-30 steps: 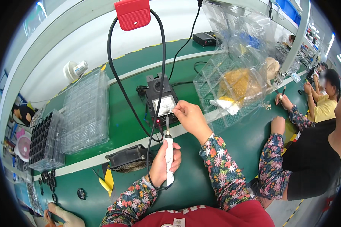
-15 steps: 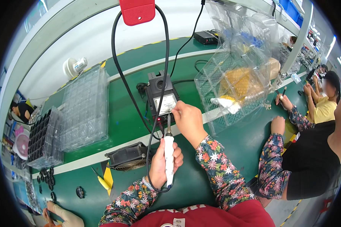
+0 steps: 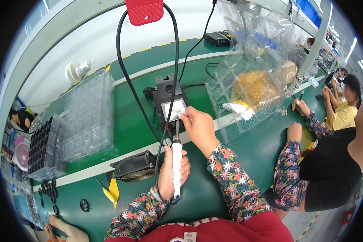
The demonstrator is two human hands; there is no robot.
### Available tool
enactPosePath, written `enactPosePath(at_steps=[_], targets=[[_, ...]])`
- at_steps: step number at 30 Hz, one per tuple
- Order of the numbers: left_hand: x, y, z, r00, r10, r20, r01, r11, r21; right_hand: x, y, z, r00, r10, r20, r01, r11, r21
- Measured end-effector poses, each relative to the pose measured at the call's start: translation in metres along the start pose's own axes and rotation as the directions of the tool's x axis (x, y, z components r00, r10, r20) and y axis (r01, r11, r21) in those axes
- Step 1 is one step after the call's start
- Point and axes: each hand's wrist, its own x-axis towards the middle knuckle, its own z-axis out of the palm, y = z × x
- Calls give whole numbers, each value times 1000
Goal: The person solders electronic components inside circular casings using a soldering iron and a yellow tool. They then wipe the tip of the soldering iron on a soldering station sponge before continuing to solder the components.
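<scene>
My left hand (image 3: 168,174) is closed around the white handle of a soldering iron (image 3: 176,169), held upright in view with its metal tip pointing away from me. The tip reaches the near edge of a pale, shiny square pad (image 3: 174,110) on a black soldering station (image 3: 170,89). My right hand (image 3: 200,128) is closed in a pinch beside the tip; whatever is between its fingertips is too small to make out. From the handle's end a black cable (image 3: 121,52) runs up in a loop to a red plastic holder (image 3: 144,12).
A black fan (image 3: 135,166) and a yellow-handled tool (image 3: 108,194) lie left of my left arm. Stacked clear trays (image 3: 88,117) and black-celled trays (image 3: 46,147) stand farther left. Clear plastic packaging (image 3: 246,92) is at the right. A co-worker's hand (image 3: 300,108) works beyond it.
The soldering iron and my left hand have shifted slightly left, the tip still near my right fingertips. My right hand keeps its pinch. The whole view has moved a little.
</scene>
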Motion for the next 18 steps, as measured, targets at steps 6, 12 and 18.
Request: enactPosePath(at_steps=[6, 12, 18], targets=[[5, 6, -8, 998, -50, 49, 52, 998, -26, 0, -1, 6, 999, 7, -35, -8, 999, -41], [5, 2, -2, 997, -8, 81, 8, 1000, 10, -3, 3, 9, 995, 6, -95, -10, 999, -39], [6, 2, 5, 1000, 29, 1, -29, 999, 33, -7, 5, 9, 990, 122, -69, -113, 985, 129]])
